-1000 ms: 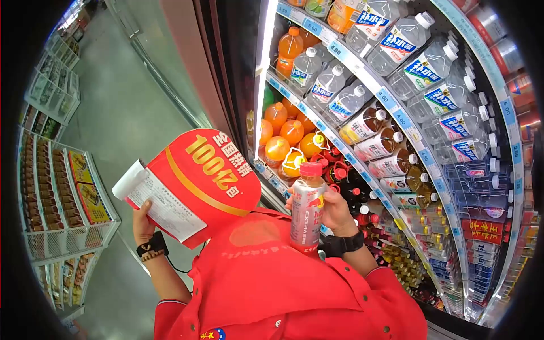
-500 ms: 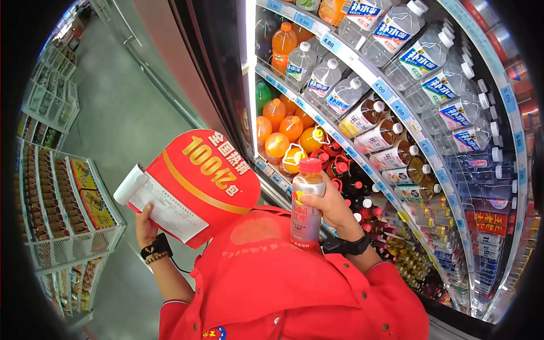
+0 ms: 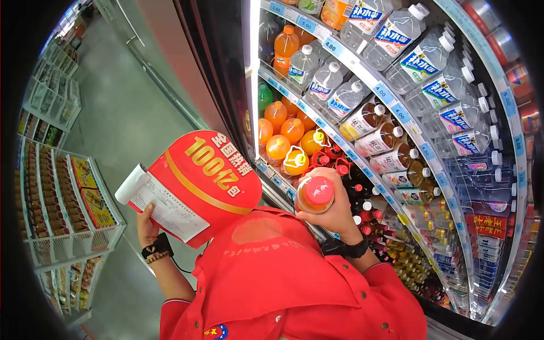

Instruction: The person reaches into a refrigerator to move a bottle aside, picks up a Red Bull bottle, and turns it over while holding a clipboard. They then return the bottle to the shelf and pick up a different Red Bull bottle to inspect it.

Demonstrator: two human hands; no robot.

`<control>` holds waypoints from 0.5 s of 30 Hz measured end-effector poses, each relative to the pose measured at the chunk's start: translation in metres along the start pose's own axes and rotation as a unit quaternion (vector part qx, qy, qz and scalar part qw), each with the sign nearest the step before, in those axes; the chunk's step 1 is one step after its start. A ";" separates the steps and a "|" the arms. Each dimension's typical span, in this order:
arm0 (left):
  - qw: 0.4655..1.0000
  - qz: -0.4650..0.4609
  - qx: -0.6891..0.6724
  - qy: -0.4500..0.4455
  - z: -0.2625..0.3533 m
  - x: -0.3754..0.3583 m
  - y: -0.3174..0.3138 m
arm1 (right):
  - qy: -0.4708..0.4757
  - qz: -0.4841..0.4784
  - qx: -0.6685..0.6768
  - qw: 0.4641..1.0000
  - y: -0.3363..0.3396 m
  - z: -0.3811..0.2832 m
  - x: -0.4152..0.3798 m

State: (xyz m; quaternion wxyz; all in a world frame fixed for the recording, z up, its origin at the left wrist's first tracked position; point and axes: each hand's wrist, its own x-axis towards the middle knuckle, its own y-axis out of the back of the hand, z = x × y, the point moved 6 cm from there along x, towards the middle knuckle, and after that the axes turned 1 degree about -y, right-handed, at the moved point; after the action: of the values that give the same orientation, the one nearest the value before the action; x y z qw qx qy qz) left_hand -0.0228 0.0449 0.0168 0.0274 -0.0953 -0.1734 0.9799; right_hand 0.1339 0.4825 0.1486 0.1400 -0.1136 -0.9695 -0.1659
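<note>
Bottle tipped cap-first toward the camera, in front of an open drinks cooler.

Nearest the bottle [image 3: 315, 194]: right hand [image 3: 334, 212] wrapped around its body, fingers closed on it, pink cap facing up at the lens, long axis running almost straight along the line of sight, body largely hidden behind the cap. Left of the bottle: left hand [image 3: 146, 221] clamped on a red placard [image 3: 204, 175] and a printed paper sheet [image 3: 164, 207], thumb pressed over the paper. Just beyond the bottle: cooler shelves [image 3: 362, 68] packed with orange, clear and dark drinks, blue price tags along the edges. Far left of the bottle: grey shop floor [image 3: 119, 107] and wire racks [image 3: 62, 198] of packaged goods.
</note>
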 end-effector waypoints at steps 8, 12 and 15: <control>1.000 0.005 0.006 0.004 -0.001 0.001 0.003 | -0.325 0.019 0.481 0.814 -0.018 0.047 -0.007; 1.000 0.016 0.004 0.015 0.002 -0.001 -0.003 | -0.339 -0.012 0.512 0.789 -0.025 0.058 -0.016; 1.000 0.008 0.012 0.004 0.003 0.000 -0.002 | -0.313 -0.046 0.564 0.762 -0.020 0.055 -0.015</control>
State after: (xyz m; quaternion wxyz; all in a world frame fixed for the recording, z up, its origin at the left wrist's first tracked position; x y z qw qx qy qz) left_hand -0.0237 0.0455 0.0198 0.0209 -0.0999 -0.1607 0.9817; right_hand 0.1296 0.4810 0.0885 -0.1404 -0.0148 -0.8819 0.4497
